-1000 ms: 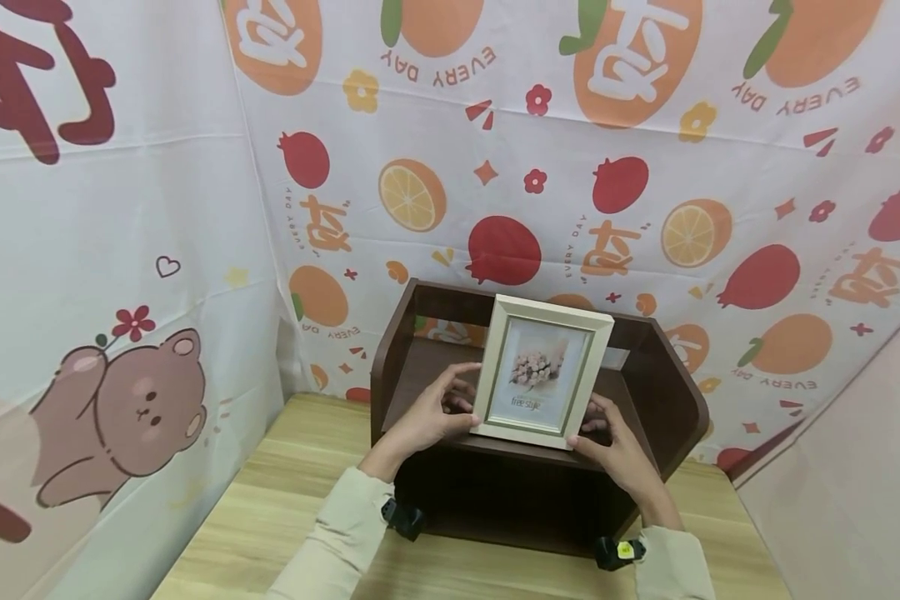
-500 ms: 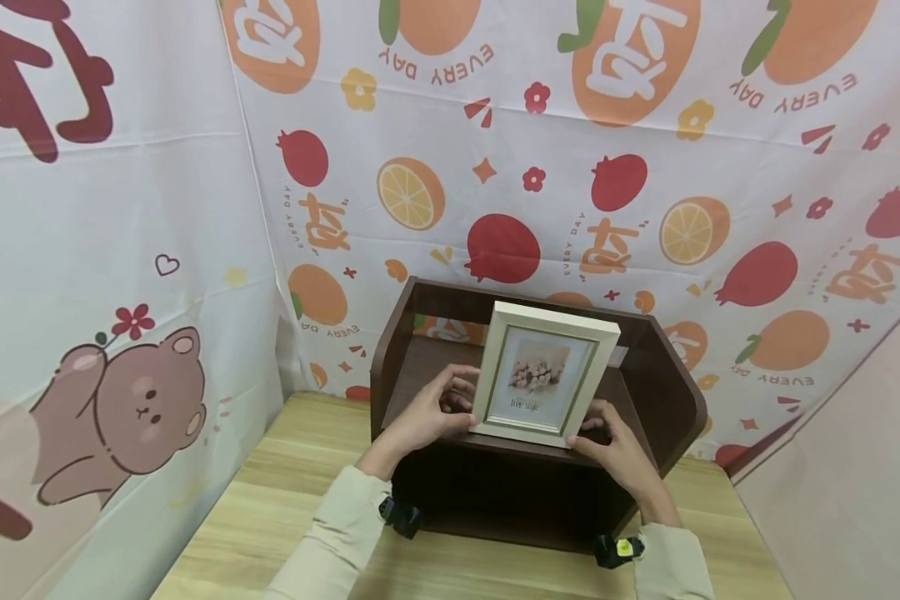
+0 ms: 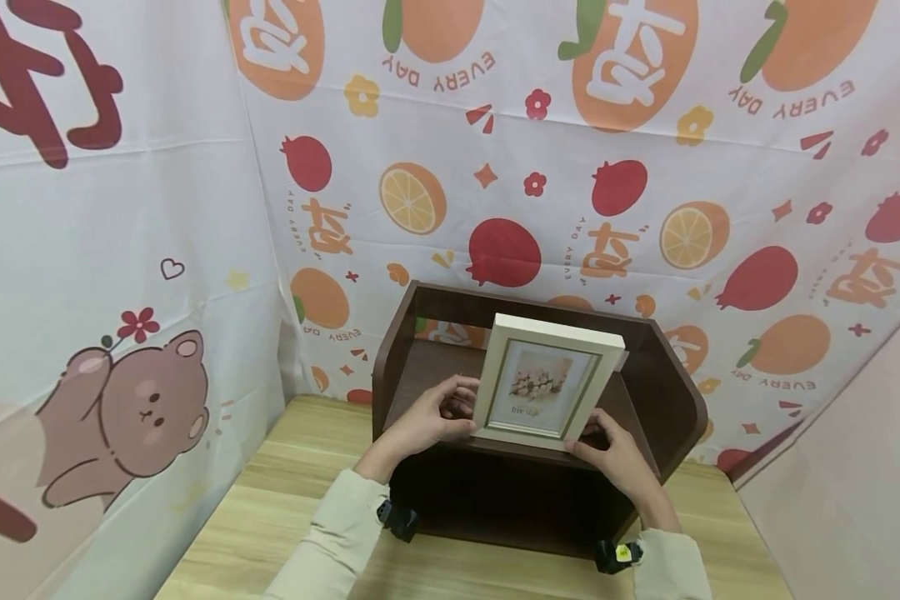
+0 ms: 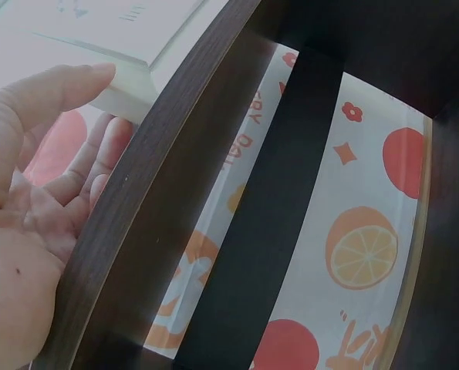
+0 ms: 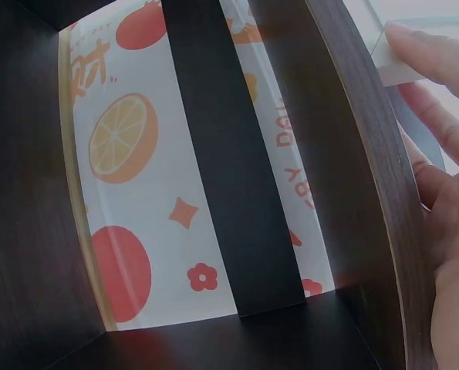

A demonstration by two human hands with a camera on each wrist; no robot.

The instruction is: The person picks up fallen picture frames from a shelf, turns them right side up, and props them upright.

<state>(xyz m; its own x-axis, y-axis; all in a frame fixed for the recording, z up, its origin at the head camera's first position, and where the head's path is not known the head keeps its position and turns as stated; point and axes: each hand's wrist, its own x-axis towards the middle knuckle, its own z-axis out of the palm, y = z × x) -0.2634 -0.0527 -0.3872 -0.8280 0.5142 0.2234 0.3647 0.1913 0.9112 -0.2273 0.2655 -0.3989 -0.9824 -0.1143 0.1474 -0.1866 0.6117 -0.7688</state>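
Observation:
A cream picture frame with a flower picture stands near the front edge of the upper shelf of a dark brown desktop shelf unit. My left hand holds its lower left corner, thumb at the front and the other fingers bent behind. At the lower right corner, my right hand grips with the thumb in front. The left wrist view has the left thumb at the frame's pale edge. In the right wrist view the right thumb lies on the frame's corner.
The shelf unit stands on a light wood table and has a dark lower compartment. Its side panels rise on both sides of the hands. Behind it hangs a fruit-print cloth, and a bear-print cloth hangs at the left.
The frame's top has tipped toward me, so it stands more upright and its top edge shows more. Both hands stay at its lower corners.

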